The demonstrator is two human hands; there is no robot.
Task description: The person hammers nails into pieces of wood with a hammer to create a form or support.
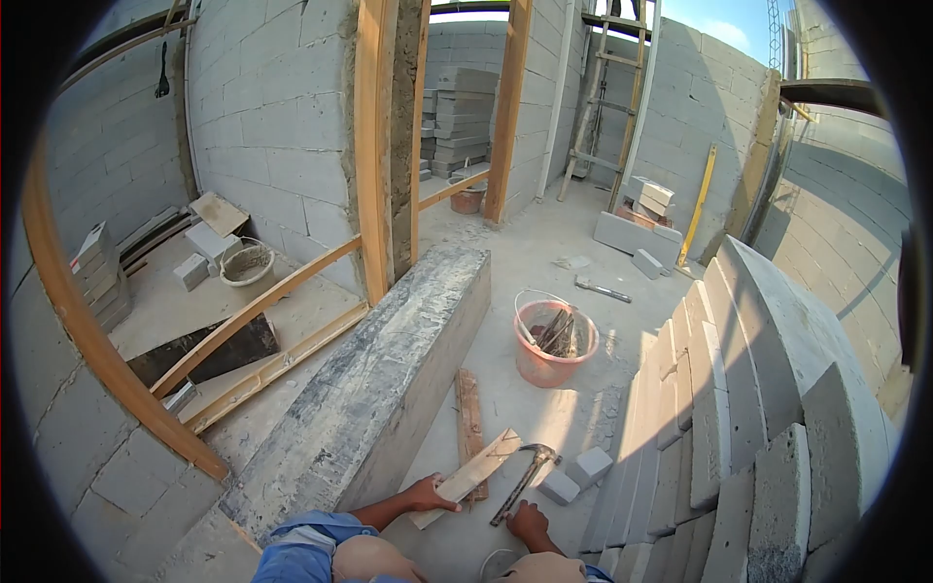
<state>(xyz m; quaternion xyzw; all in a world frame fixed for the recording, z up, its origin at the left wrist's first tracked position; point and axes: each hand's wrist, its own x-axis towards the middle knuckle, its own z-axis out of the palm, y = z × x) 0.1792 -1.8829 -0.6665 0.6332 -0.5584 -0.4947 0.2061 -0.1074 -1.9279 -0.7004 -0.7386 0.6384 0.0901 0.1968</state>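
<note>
The left hand (pixel 426 494) is closed around the lower end of one short pale wooden board (pixel 468 477), which lies slanted on the grey concrete floor (pixel 525 262) with its far end pointing up and to the right. Just beside it the right hand (pixel 528 521) grips the handle end of one steel claw hammer (pixel 527 478); the hammer's curved head sits near the board's upper end, though whether head and board touch is hard to tell from this angle. Under the board lies one longer weathered wooden plank (pixel 469 418), running away from the person. Two small grey block offcuts (pixel 575 476) rest on the floor just right of the hammer. Left of the hands one long rough concrete beam (pixel 389 379) stretches away towards a timber-framed doorway (pixel 374 146). Further out stands one orange plastic bucket (pixel 552 342) with a wire handle and dark tools inside. On the right, a stack of grey concrete blocks (pixel 739 418) rises in curved rows. One loose tool (pixel 603 289) lies beyond the bucket, and one wooden ladder (pixel 607 87) leans on the far block wall.
</note>
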